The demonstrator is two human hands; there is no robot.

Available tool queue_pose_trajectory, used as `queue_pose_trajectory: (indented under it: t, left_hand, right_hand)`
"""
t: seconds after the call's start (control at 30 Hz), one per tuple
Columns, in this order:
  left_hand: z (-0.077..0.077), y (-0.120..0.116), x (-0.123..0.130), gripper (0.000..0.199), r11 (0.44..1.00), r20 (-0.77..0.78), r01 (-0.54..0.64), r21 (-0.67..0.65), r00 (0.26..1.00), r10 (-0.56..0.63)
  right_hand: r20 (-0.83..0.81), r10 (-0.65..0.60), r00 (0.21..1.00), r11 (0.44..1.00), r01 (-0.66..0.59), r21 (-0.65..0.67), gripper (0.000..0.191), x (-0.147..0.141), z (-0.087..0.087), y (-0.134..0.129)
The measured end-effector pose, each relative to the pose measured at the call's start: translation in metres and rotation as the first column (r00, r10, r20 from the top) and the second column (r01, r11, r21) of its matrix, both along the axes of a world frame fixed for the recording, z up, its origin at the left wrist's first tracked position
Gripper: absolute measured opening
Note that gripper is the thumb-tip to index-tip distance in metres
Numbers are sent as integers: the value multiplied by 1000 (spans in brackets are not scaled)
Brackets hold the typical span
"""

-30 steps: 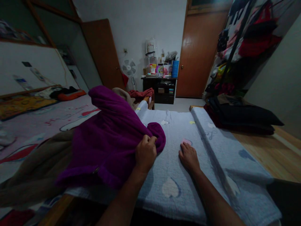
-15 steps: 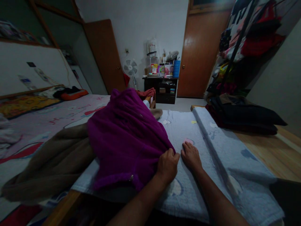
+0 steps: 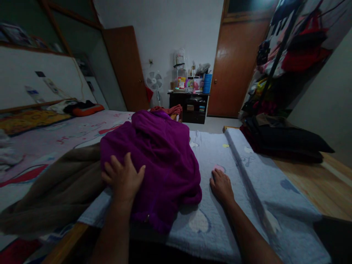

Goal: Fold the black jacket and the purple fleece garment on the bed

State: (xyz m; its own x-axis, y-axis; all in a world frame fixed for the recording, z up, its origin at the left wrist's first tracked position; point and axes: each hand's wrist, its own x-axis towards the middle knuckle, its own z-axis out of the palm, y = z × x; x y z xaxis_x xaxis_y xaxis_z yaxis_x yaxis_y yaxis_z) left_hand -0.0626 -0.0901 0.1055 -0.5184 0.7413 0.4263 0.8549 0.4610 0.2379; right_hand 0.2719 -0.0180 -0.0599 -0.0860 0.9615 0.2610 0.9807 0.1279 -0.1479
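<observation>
A purple hooded jacket (image 3: 167, 161) lies rumpled on the pale blue quilted sheet (image 3: 203, 146), its hood towards the far side and a zipper pull showing near the front hem. My left hand (image 3: 123, 178) is over the jacket's left part with fingers spread; whether it presses on the cloth I cannot tell. Flat on the sheet, right of the jacket, rests my right hand (image 3: 221, 185), holding nothing. From under the jacket's left edge a brown-grey sleeve or garment (image 3: 60, 183) stretches out to the left.
On the left is a bed with a pink patterned sheet (image 3: 79, 128). Dark folded clothes (image 3: 286, 139) are stacked at the right on a wooden board (image 3: 299, 174). A fan (image 3: 154, 81) and a black cabinet (image 3: 189, 106) stand at the back. Bags and clothes hang at right.
My left hand has let go of the jacket's right edge and moved left across it, fingers now spread. The jacket's right side now lies folded and looser. My right hand has barely moved.
</observation>
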Motion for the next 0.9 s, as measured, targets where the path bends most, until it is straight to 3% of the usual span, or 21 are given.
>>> queue_pose_trajectory:
  t: [0.1, 0.2, 0.3, 0.4, 0.57, 0.67, 0.77, 0.83, 0.9]
  left_hand:
    - [-2, 0, -35, 86, 996, 100, -87, -7, 991, 87]
    - [-2, 4, -48, 90, 997, 131, -73, -17, 989, 75]
    - [3, 10, -48, 71, 999, 150, 20, -32, 989, -15]
    - [8, 17, -42, 48, 996, 132, 73, 56, 988, -80]
    - [4, 30, -16, 39, 959, 216, 170, 229, 951, -220]
    - [-10, 41, 17, 40, 893, 333, 322, 314, 843, -421]
    - [-33, 53, 59, 39, 782, 457, 494, 380, 635, -623]
    - [-47, 60, 84, 40, 727, 519, 564, 391, 518, -680]
    - [-56, 63, 103, 42, 701, 558, 618, 355, 461, -689]
  right_hand:
    - [-7, 5, 1000, 1000, -5, -2, 39, 0, 2, -1]
    - [-8, 4, 1000, 1000, -4, -9, 40, 0, 2, -1]
    - [-8, 2, 1000, 1000, -2, -9, 40, 1, 0, 0]
    - [-7, 4, 1000, 1000, -4, -6, 39, 2, -3, 2]
    - [-8, 3, 1000, 1000, -3, 6, 40, 2, -4, 1]
    - [-9, 6, 1000, 1000, -6, 4, 40, 1, -3, 1]
    - [-9, 6, 1000, 1000, -6, 3, 40, 1, -3, 1]
    - [-9, 1, 1000, 1000, -1, 0, 40, 1, -3, 1]
    - [-11, -2, 1000, 1000, 2, -3, 40, 2, -4, 1]
